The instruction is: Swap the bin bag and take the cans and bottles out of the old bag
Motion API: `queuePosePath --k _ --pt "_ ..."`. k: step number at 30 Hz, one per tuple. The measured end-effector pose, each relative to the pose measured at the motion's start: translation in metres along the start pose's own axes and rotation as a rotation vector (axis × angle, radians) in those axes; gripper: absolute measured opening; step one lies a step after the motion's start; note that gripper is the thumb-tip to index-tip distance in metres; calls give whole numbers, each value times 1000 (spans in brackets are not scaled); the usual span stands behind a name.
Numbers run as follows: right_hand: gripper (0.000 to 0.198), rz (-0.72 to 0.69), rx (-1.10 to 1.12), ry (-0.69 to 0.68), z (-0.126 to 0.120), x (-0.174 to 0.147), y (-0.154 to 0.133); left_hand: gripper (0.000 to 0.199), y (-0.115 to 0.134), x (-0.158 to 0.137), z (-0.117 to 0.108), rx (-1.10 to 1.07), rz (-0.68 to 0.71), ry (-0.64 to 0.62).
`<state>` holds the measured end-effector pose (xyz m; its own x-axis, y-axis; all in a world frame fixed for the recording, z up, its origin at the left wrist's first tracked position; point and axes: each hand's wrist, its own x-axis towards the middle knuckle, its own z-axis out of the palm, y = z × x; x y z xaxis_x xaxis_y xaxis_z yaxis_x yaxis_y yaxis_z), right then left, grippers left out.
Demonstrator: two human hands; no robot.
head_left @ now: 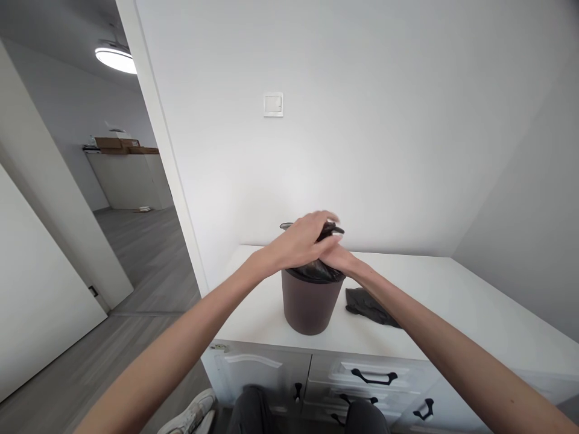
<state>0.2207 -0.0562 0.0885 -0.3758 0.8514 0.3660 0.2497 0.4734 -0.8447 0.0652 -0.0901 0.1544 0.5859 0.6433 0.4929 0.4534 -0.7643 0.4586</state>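
A dark brown trash bin point(310, 304) stands upright on the white cabinet top, lined with a black garbage bag point(319, 271). My left hand point(307, 238) reaches across the bin's mouth, its fingers curved and its thumb below. Black plastic shows between that thumb and the fingers. Just beneath it, my right hand point(337, 256) comes in from the right, at the bag's top. Its fingers are hidden behind the left hand, so their grip does not show. A crumpled piece of black plastic point(368, 306) lies right of the bin, partly behind my right forearm.
The white cabinet point(416, 283) meets a white wall bearing a light switch point(274, 105). Black handles point(374, 377) stick out from its front, close to my knees. At left, a doorway opens onto a grey floor and cardboard boxes point(113, 143) on a far counter.
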Motion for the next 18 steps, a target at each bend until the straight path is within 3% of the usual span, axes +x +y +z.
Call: queuePosePath --k 2,5,7,9,11,14,16,18 --pt "31 92 69 33 1 -2 -6 52 1 -10 10 -58 -29 161" --pt "50 272 250 41 -4 -3 -10 106 -5 -24 24 -157 -232 401" --pt "53 332 341 84 -9 -1 -7 127 -12 -28 32 -263 -369 400" --pt "52 360 389 157 -12 2 -4 137 -21 -26 39 -362 -449 321" --pt "49 376 419 215 -14 4 -3 135 -30 -20 45 -400 -472 252" --pt "45 367 378 264 -18 2 -8 115 -43 -11 54 -345 -473 228" --pt "41 339 311 310 -22 0 -10 89 -49 -6 58 -283 -450 242" --pt "38 310 293 352 -27 -3 -10 52 -52 -3 61 -238 -405 231"
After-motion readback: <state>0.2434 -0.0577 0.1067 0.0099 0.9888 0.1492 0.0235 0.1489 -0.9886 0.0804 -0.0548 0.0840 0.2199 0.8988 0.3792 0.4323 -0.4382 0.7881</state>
